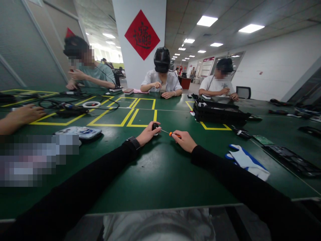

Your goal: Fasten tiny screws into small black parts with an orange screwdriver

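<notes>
Near the middle of the green table [160, 174], my left hand [147, 134] is closed round a small black round part [155, 127] with a pale underside. My right hand [185, 140] grips a screwdriver [171, 134] by its orange and black handle. Its thin shaft points left, and the tip reaches the black part. Both hands are just above or on the tabletop; the exact contact is too small to tell. A dark watch band is on my left wrist.
Blue and white gloves [248, 162] lie at right, beside a black panel [293, 159]. Black trays [220, 112] stand farther back. A patterned case [80, 133] and cables [67, 108] are at left. Another person's hand [27, 113] rests at far left; three people sit opposite.
</notes>
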Motion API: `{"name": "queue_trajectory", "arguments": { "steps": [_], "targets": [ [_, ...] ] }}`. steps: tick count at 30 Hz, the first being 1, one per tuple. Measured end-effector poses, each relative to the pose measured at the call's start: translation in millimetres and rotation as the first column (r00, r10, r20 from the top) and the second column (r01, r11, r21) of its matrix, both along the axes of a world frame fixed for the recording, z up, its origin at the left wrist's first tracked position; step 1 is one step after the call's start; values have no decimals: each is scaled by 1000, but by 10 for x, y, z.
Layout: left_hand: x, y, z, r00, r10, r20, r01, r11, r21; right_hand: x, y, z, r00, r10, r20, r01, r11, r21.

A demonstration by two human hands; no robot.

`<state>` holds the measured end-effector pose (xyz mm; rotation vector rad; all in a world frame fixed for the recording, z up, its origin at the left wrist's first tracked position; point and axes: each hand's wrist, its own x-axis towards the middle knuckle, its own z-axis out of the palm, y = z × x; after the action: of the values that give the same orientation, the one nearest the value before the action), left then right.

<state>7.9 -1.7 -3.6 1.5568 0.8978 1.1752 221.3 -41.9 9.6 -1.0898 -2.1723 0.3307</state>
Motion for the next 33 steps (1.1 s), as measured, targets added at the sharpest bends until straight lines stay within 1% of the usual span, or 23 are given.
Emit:
{"name": "queue_trajectory", "arguments": {
  "steps": [5, 8, 11, 14, 19, 23, 26, 28, 33],
  "targets": [
    [-5, 2, -2, 999, -2, 42, 2, 1000, -15, 0, 18, -19, 1000, -24, -19, 25, 999, 35],
    [-7, -5, 4, 999, -7, 31, 7, 1000, 4, -1, 23, -35, 998, -55, -40, 58, 997, 56],
    [-5, -18, 12, 1000, -4, 0, 4, 999, 38, 1, 11, -37, 996, -51, -72, 55, 997, 57],
    [0, -29, 20, 999, 3, -34, -1, 998, 63, 6, -3, -22, 995, -56, -85, 60, 997, 47],
    [7, -18, 12, 999, 45, 1, -45, 999, 4, 8, 14, -1, 997, -58, -49, 58, 998, -5],
    [5, 11, -16, 996, 87, 5, -87, 996, 6, -4, 34, -11, 994, -30, -106, 35, 998, 48],
    [-2, 24, -30, 994, 96, -42, -95, 995, 40, -8, 32, -20, 990, -17, -139, 28, 996, 80],
    [-4, 25, -32, 992, 95, -84, -90, 994, 68, -5, 27, -21, 990, -18, -141, 27, 998, 63],
    [-3, 22, -21, 987, 95, -131, -83, 992, 92, 12, 25, 12, 997, -41, -59, 37, 996, -76]
  ]
}}
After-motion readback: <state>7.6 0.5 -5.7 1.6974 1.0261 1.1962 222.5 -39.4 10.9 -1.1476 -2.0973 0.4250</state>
